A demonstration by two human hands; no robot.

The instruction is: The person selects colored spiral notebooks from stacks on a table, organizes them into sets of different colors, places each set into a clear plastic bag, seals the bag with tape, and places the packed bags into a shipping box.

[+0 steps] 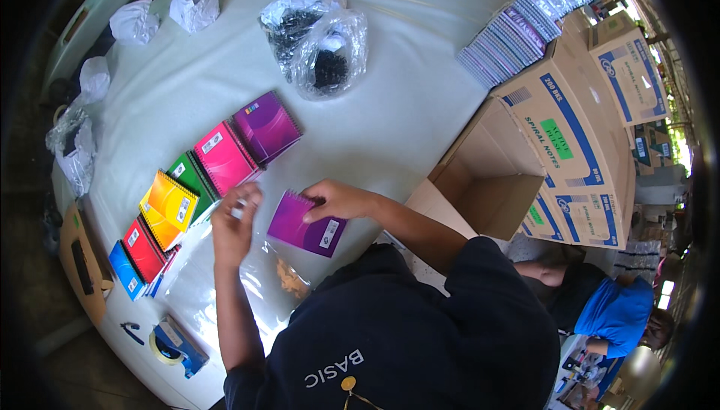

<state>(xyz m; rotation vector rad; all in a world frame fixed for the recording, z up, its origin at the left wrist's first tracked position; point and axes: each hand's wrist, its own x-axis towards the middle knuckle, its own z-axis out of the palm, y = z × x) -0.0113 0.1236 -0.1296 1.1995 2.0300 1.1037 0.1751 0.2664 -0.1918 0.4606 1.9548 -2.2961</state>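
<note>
A purple spiral notebook (296, 231) is pinched in my right hand (336, 201), the thumb lying on its cover. Just left of it, my left hand (235, 224) is raised with its fingers curled; a small whitish thing seems to be at the fingertips, too unclear to name. Beyond that hand runs a slanting row of spiral notebook stacks: purple (265, 128), pink (223, 156), green (189, 177), yellow (168, 207), red (141, 246) and blue (126, 270). Clear plastic film (225, 279) lies on the table below my left hand.
An open cardboard box (491, 177) stands at my right, beside stacked cartons (562, 125) topped with notebooks (510, 42). Crumpled plastic bags (330, 57) and white paper wads (193, 6) lie farther off. A tape dispenser (180, 346) sits near left. Another person (611, 309) is at right.
</note>
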